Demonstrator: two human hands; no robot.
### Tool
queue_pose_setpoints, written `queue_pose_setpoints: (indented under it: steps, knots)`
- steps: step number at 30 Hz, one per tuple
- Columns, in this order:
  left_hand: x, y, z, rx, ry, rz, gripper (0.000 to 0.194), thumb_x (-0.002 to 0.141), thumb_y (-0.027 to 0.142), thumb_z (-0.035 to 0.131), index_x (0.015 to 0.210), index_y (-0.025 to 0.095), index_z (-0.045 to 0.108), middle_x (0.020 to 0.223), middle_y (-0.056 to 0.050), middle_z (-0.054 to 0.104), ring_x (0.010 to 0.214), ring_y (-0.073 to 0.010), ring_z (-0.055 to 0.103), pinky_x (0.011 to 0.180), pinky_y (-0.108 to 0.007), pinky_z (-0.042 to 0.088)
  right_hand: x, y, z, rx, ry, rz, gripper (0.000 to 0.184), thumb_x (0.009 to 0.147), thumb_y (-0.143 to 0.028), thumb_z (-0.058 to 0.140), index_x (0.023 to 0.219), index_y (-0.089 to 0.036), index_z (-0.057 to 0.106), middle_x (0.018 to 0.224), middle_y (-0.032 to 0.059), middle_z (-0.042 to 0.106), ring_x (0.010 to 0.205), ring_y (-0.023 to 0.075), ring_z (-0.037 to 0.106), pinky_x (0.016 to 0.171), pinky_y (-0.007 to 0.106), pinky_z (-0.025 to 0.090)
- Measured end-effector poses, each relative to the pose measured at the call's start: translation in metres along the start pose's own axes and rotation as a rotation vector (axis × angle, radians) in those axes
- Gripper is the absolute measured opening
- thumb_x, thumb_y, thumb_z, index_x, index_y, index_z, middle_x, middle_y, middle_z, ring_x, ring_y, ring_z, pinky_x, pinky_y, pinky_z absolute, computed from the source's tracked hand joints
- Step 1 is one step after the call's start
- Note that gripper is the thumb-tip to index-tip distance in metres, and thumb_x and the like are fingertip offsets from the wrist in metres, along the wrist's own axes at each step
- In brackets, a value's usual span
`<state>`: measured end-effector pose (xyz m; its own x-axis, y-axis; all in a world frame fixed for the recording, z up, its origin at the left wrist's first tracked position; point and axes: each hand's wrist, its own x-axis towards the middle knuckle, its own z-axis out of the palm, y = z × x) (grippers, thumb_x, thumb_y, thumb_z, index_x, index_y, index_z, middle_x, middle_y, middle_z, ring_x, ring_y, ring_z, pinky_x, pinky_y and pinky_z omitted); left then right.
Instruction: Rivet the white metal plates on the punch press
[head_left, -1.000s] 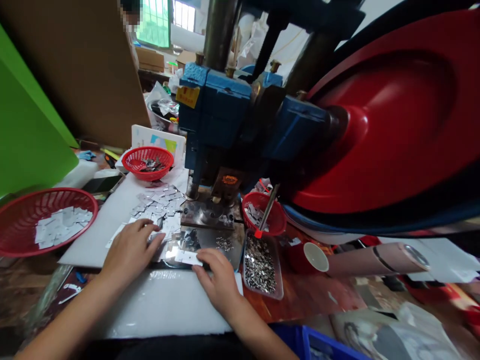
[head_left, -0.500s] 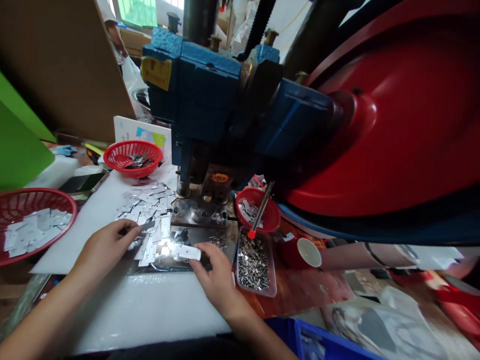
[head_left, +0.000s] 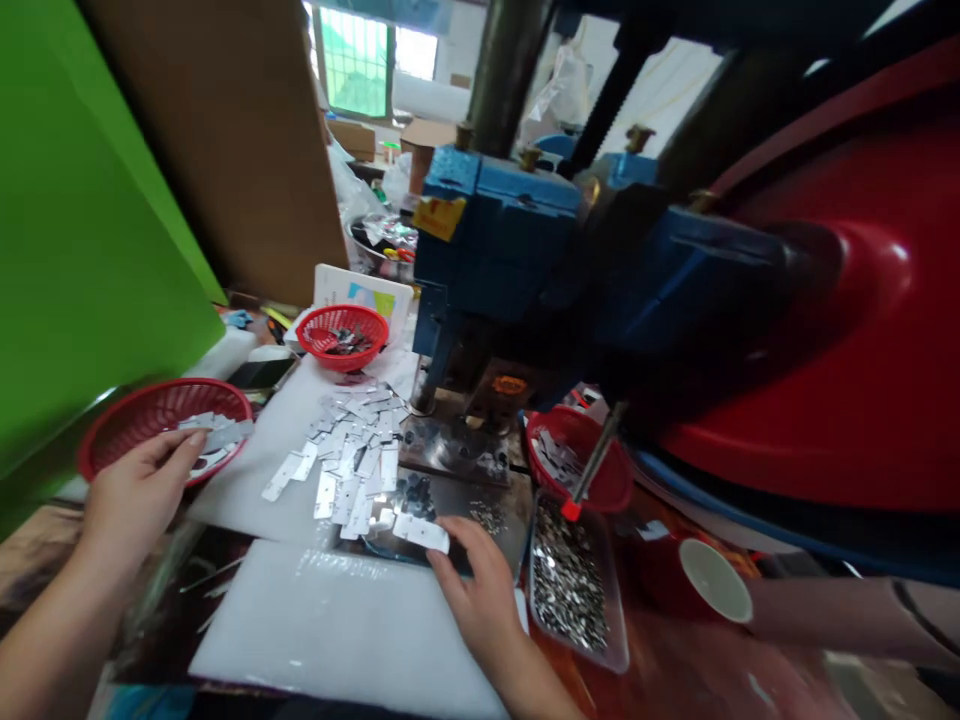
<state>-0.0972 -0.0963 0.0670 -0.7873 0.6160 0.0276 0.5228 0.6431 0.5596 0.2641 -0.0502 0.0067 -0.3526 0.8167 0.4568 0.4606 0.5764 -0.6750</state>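
My left hand [head_left: 135,490] is at the rim of a large red basket [head_left: 112,440] on the left and pinches a small flat metal plate [head_left: 225,436] over it; more plates lie inside. My right hand [head_left: 480,585] rests on the bench in front of the blue press [head_left: 510,250], fingers closed on another small metal plate [head_left: 424,532]. A loose spread of shiny metal plates [head_left: 352,450] lies between the hands on a white sheet. The press die plate [head_left: 457,450] sits just beyond my right hand.
A clear tray of tiny metal pieces [head_left: 570,580] lies right of my right hand, a small red basket [head_left: 574,455] behind it. Another red basket [head_left: 343,335] stands at the back. A white cup [head_left: 712,580], a green board [head_left: 75,230] and the red flywheel [head_left: 847,330] surround the bench.
My left hand has moved left from the plate pile to the large red basket, carrying a plate. My right hand stays on its plate by the press. The camera has turned left.
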Motion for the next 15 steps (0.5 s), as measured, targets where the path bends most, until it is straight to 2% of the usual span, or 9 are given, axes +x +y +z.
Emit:
queue_pose_setpoints:
  steps: [4,7,10,13,15]
  knots:
    - [0.029,-0.016,-0.013,0.092,-0.038,0.003,0.046,0.082,0.05,0.046,0.115,0.021,0.061,0.103,-0.004,0.069,0.087,-0.0223,0.062,0.066,-0.025,0.043,-0.001,0.002,0.005,-0.031,-0.024,-0.035,0.024,0.087,-0.029,0.057,0.11,-0.024,0.063,0.098,0.0068,0.07,0.089,0.0205,0.068,0.08,0.031,0.057]
    - [0.051,-0.011,-0.013,0.155,-0.093,0.09,0.049,0.084,0.052,0.042,0.117,0.019,0.06,0.108,-0.006,0.068,0.089,-0.0239,0.061,0.069,-0.026,0.043,-0.001,0.005,0.007,-0.066,-0.047,-0.059,0.026,0.088,-0.031,0.056,0.112,-0.025,0.063,0.1,0.0071,0.071,0.09,0.021,0.068,0.08,0.031,0.057]
    - [0.08,0.011,-0.01,0.18,-0.153,0.183,0.05,0.086,0.051,0.04,0.115,0.016,0.062,0.111,-0.007,0.067,0.096,-0.0262,0.059,0.075,-0.028,0.042,-0.001,0.013,0.01,-0.094,-0.063,-0.095,0.028,0.086,-0.03,0.057,0.113,-0.026,0.063,0.101,0.0071,0.071,0.09,0.0219,0.069,0.079,0.031,0.058]
    - [0.111,0.043,-0.005,0.142,-0.181,0.253,0.047,0.089,0.048,0.039,0.109,0.013,0.065,0.102,-0.006,0.068,0.097,-0.0266,0.06,0.078,-0.03,0.043,-0.001,0.023,0.015,-0.115,-0.044,-0.142,0.03,0.084,-0.031,0.059,0.113,-0.028,0.064,0.097,0.0059,0.072,0.086,0.0233,0.071,0.074,0.031,0.06]
    - [0.127,0.063,0.0,0.102,-0.17,0.289,0.044,0.091,0.045,0.04,0.103,0.011,0.066,0.096,-0.006,0.067,0.095,-0.026,0.06,0.079,-0.033,0.044,-0.003,0.027,0.021,-0.128,0.0,-0.12,0.028,0.082,-0.034,0.061,0.11,-0.031,0.066,0.093,0.0052,0.073,0.082,0.0245,0.071,0.071,0.032,0.061]
